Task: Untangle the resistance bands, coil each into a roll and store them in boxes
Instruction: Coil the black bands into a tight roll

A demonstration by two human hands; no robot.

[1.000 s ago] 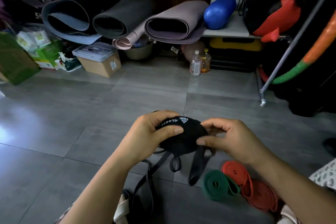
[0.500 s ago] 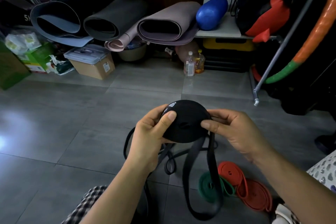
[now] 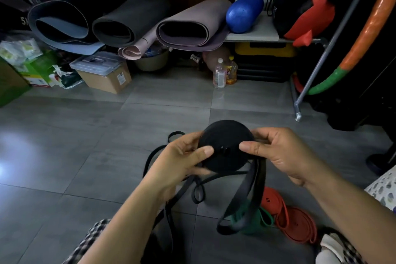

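A black resistance band (image 3: 225,141) is wound into a flat disc-shaped roll that I hold up in front of me. My left hand (image 3: 182,161) grips its left side, thumb on the face. My right hand (image 3: 278,152) pinches its right edge. The band's loose tail (image 3: 242,206) hangs down in a long loop below the roll. Thinner black bands (image 3: 171,156) trail tangled beneath my left hand. On the floor at lower right lie a coiled green band (image 3: 257,221) and red bands (image 3: 293,221).
A cardboard box with a clear lid (image 3: 102,73) stands at the back left near green packaging (image 3: 36,66). Rolled yoga mats (image 3: 128,21), a blue roller (image 3: 244,13), two bottles (image 3: 225,73) and a metal rack leg (image 3: 297,111) line the back. Grey tiled floor (image 3: 85,146) lies ahead.
The roll has turned in my hands, so its printed side is out of sight and its flat face shows. The loose tail hangs lower and swings; both hands have risen slightly.
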